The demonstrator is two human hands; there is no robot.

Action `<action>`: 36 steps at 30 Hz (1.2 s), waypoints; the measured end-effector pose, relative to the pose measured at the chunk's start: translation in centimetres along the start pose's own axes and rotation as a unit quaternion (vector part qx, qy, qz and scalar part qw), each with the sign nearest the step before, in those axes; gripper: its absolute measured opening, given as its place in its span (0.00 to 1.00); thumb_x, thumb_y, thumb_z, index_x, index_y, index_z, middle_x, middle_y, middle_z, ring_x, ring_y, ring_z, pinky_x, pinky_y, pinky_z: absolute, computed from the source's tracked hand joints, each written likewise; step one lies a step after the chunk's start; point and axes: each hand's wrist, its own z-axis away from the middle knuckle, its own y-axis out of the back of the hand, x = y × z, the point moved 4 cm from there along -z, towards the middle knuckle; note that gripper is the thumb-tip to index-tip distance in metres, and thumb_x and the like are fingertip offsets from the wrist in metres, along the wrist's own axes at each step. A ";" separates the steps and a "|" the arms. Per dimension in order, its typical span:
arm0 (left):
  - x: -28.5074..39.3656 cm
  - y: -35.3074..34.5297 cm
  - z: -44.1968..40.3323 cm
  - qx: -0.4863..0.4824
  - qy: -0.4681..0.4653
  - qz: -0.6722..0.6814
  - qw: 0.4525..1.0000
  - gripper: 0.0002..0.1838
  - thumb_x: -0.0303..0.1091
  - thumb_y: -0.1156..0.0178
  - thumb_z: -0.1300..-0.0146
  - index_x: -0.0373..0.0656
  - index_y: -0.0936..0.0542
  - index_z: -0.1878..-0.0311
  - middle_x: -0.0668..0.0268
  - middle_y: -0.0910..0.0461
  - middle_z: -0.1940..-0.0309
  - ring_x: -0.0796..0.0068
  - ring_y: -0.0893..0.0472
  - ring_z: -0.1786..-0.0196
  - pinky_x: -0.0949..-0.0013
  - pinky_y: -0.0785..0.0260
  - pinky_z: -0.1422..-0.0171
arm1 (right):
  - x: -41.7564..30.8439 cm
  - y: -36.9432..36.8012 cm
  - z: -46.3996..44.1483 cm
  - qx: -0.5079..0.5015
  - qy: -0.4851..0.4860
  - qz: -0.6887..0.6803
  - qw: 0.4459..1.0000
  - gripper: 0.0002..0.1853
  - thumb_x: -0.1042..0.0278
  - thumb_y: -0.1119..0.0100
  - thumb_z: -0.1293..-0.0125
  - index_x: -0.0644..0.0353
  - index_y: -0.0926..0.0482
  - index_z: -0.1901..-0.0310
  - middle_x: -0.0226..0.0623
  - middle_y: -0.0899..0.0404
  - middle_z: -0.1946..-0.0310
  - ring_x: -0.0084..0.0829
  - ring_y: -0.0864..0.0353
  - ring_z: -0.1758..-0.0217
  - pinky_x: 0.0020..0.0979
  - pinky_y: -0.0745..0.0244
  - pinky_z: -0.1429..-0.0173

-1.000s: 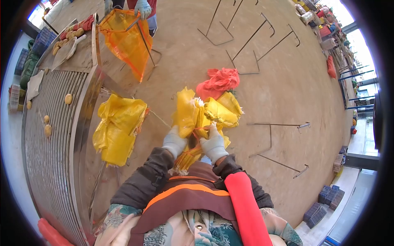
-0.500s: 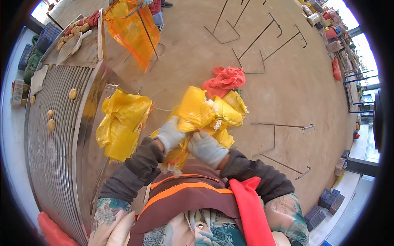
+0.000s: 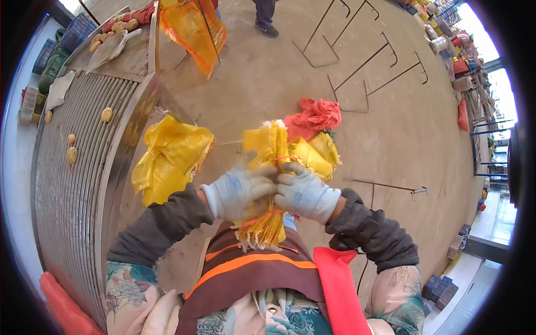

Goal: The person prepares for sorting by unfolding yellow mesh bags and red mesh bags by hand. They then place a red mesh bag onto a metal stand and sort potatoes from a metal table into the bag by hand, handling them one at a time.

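Note:
A tied bundle of yellow mesh or woven bags (image 3: 263, 228) stands upright in front of my apron, with frayed white ends at top and bottom and thin red ties round it. My left hand (image 3: 239, 192), in a pale glove and blurred, lies across the bundle's left side. On the right side my right hand (image 3: 307, 193) wraps its gloved fingers round the bundle. Another folded yellow bag bundle (image 3: 316, 156) lies just beyond, beside a crumpled red cloth (image 3: 317, 116). A yellow bag (image 3: 172, 159) hangs to the left, next to the metal table.
A ribbed metal table (image 3: 72, 184) with several potatoes (image 3: 106, 115) and a scoop (image 3: 115, 49) runs along the left. An orange mesh bag (image 3: 195, 30) hangs on a stand at the top. Metal stands (image 3: 363, 61) occupy the floor; a person's leg (image 3: 264, 14) shows behind.
The bundle has turned more upright between my hands, and both hands have shifted on it. The view has moved, so the orange bag sits higher and a person's leg shows at the top.

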 end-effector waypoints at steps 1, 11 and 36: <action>0.3 0.7 -0.2 0.003 0.000 -0.001 1.000 0.20 0.37 0.42 0.50 0.48 0.27 0.51 0.61 0.26 0.50 0.65 0.31 0.39 0.44 0.57 0.30 | 0.2 0.7 0.2 0.027 0.007 0.001 1.000 0.03 0.66 0.46 0.58 0.49 0.30 0.79 0.24 0.29 0.78 0.27 0.26 0.65 0.34 0.34 0.43; 4.0 -1.9 -2.7 -0.211 -0.162 -0.266 0.927 0.13 0.42 0.51 0.45 0.50 0.27 0.58 0.68 0.26 0.55 0.65 0.29 0.43 0.62 0.47 0.28 | -1.7 4.9 1.1 -0.024 0.101 -0.048 0.993 0.04 0.64 0.45 0.54 0.52 0.28 0.79 0.27 0.28 0.80 0.30 0.24 0.70 0.31 0.32 0.47; 8.5 -1.9 -5.2 -0.241 -0.260 -0.053 0.933 0.10 0.38 0.50 0.45 0.49 0.23 0.62 0.70 0.23 0.56 0.69 0.26 0.49 0.65 0.39 0.38 | -4.5 6.5 3.7 -0.104 0.037 -0.220 0.969 0.04 0.65 0.47 0.48 0.53 0.25 0.73 0.32 0.25 0.79 0.36 0.22 0.71 0.33 0.30 0.58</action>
